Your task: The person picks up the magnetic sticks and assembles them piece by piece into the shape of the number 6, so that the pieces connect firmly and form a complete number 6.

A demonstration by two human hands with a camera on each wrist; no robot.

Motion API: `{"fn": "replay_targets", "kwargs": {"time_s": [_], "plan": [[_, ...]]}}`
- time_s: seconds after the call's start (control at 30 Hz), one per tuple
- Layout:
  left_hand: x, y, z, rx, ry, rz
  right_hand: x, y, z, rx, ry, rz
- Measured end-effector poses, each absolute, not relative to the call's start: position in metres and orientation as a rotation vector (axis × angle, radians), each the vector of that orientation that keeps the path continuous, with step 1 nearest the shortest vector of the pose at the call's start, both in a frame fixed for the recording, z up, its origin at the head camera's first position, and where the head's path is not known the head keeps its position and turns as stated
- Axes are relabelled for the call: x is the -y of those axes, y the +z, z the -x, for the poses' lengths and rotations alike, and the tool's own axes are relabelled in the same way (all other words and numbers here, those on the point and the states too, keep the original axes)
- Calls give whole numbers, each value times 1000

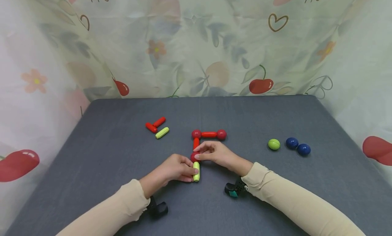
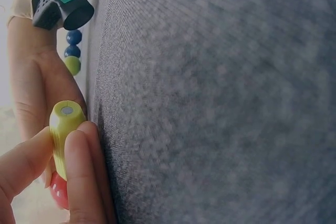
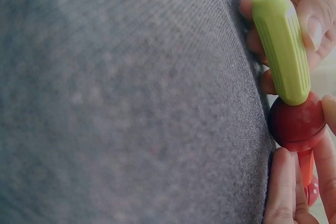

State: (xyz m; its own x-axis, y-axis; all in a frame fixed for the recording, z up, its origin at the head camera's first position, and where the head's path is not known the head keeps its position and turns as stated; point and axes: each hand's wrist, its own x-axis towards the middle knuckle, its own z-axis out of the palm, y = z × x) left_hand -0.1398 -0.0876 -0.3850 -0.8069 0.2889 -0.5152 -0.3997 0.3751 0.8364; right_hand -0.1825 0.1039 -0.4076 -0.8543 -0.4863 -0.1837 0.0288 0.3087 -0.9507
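Note:
My left hand (image 1: 177, 168) pinches a yellow-green ridged rod (image 1: 196, 172) between thumb and fingers. In the left wrist view, a small grey disc shows in the near end of the rod (image 2: 67, 124). My right hand (image 1: 219, 155) holds a red ball (image 1: 194, 157) by its sides. The right wrist view shows the far end of the rod (image 3: 282, 48) against this red ball (image 3: 297, 124). From the ball a red rod (image 1: 196, 144) runs up to a corner ball (image 1: 196, 134), where another red rod (image 1: 209, 134) leads right to a third red ball (image 1: 221, 134).
Two loose red rods (image 1: 151, 127) and a yellow-green rod (image 1: 162, 132) lie at the back left. On the right sit a green ball (image 1: 274, 144) and two blue balls (image 1: 292, 143). A patterned curtain (image 1: 196, 42) hangs behind the dark grey table (image 1: 122, 144).

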Motion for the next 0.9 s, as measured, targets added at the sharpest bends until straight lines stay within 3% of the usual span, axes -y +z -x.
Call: {"fn": "replay_targets", "kwargs": {"time_s": [0.9], "plan": [[89, -389, 140, -2025, 1488, 96, -104, -408, 182, -2142, -1561, 410]]}}
